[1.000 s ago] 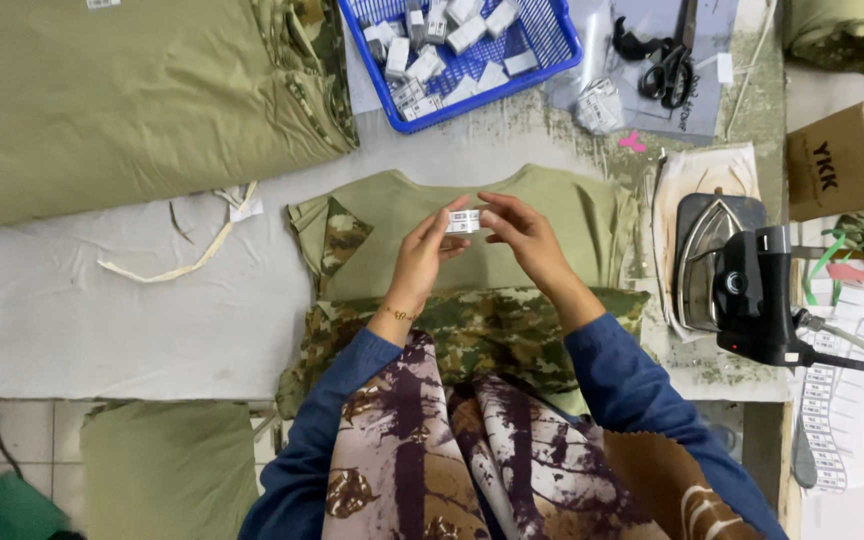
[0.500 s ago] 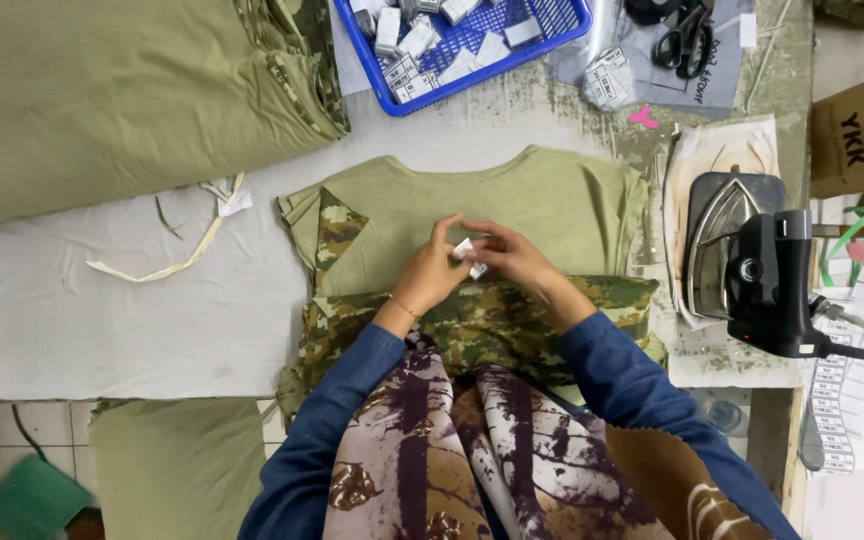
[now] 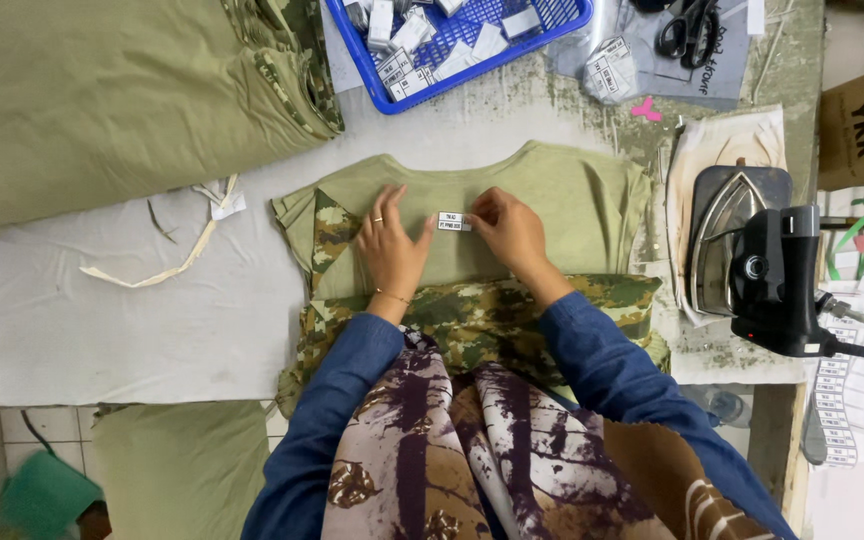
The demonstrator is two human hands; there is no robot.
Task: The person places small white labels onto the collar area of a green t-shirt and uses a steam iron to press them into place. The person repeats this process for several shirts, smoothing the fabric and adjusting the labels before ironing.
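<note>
An olive green shirt with camouflage sleeves lies flat on the padded table in front of me. A small white label rests on it just below the neckline. My left hand lies flat on the fabric, its fingers spread, touching the label's left edge. My right hand pinches the label's right edge against the shirt with its fingertips.
A blue basket of white labels stands at the back, with black scissors to its right. An iron sits on the right. A stack of folded olive garments fills the back left. White cloth covers the table's left.
My hands held the label up above the shirt; they have come down and now press it flat on the fabric below the neckline.
</note>
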